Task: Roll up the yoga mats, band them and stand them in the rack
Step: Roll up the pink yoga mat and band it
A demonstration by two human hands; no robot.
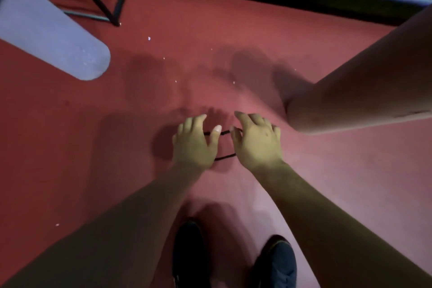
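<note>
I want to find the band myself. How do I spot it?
Look at the red floor, then the two hands in its middle. The band is the thin black loop stretched between the left hand and the right hand. Nothing else there is so skinny; the purple rolled mat and brown rolled mat are fat.

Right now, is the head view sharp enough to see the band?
Head view: dim and soft, yet the black band shows stretched between left hand and right hand; head view: shadows blotch the red floor, the top edge smears, the purple mat looks blurred.
</note>
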